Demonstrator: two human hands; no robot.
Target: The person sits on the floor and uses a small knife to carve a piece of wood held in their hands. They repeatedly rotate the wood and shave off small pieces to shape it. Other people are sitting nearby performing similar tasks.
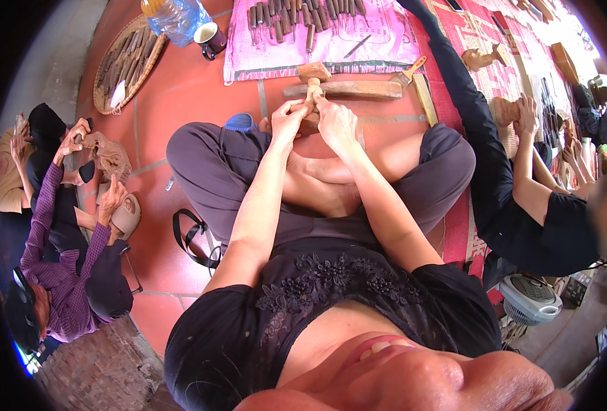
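Observation:
Between my crossed legs and a long wooden block, a small carved wooden piece stands tilted, with a broad flat end, a narrow neck and a wider part below. My left hand is closed on its left side, thumb and fingertips at the neck. From the right, my right hand pinches the same neck, its fingers bent. Both hands nearly touch each other and cover part of the carving. Right behind them lies the long wooden block, crossing under or behind the piece; which one I cannot tell.
A flat brush rests by the block's right end. Beyond is a pink sheet with several wood-handled carving tools. Left are a mug and a woven basket of tools. Other people work on both sides.

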